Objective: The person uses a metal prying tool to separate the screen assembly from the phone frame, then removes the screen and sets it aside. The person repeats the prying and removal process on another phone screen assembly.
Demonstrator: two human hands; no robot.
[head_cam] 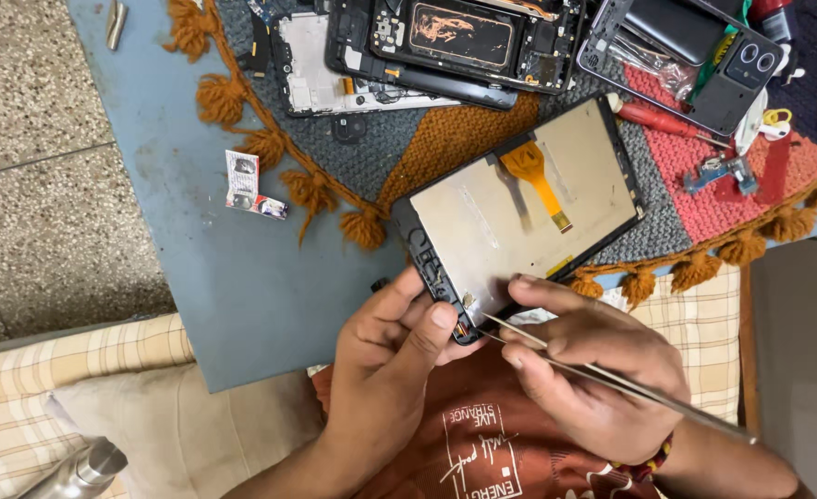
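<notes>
Phone screen [519,217] gripped by left hand [395,342], tweezers [612,379] at its corner.

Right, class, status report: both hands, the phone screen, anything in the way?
Left hand grips phone screen corner. Right hand holds tweezers, tips at that corner. Nothing blocking.

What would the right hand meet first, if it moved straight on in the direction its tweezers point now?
Most likely the phone screen assembly. The right hand aims the tweezers up and left, and their tip sits at the assembly's near corner beside the left hand's thumb. Actual contact is unclear.
</notes>
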